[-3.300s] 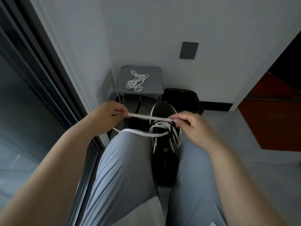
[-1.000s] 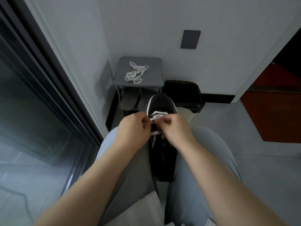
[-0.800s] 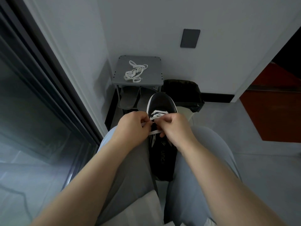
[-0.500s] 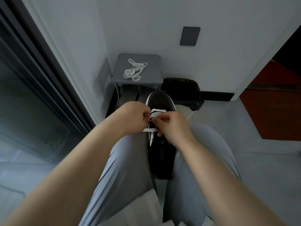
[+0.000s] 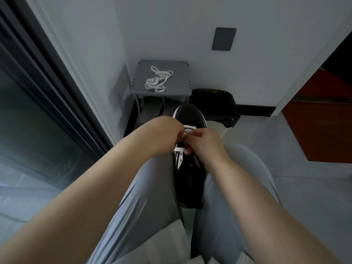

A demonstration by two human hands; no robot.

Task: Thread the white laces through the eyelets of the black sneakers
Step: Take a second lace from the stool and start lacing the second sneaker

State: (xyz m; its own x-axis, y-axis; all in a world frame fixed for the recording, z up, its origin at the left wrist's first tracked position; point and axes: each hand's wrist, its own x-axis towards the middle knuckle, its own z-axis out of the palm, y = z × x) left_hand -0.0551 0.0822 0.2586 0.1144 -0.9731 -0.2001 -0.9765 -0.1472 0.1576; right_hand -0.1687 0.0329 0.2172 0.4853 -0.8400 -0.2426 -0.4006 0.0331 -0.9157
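Note:
A black sneaker (image 5: pixel 188 180) with white stripes lies wedged between my thighs, toe pointing away from me. A white lace (image 5: pixel 180 149) crosses its eyelet rows. My left hand (image 5: pixel 165 133) and my right hand (image 5: pixel 204 142) meet over the laced part, fingers curled and pinching the lace close together. The fingertips and the eyelets under them are hidden. A second white lace (image 5: pixel 158 80) lies bunched on a small grey stool (image 5: pixel 181 86) ahead.
Grey slippers (image 5: pixel 154 109) sit under the stool. A black bag (image 5: pixel 215 105) lies against the white wall to the right of it. A dark glass sliding door (image 5: pixel 38 103) runs along my left. Grey floor tiles (image 5: pixel 297 187) spread to the right.
My hands came together from holding the lace stretched wide to pinching it close over the eyelets. In the last half second the left forearm swung further over the left thigh.

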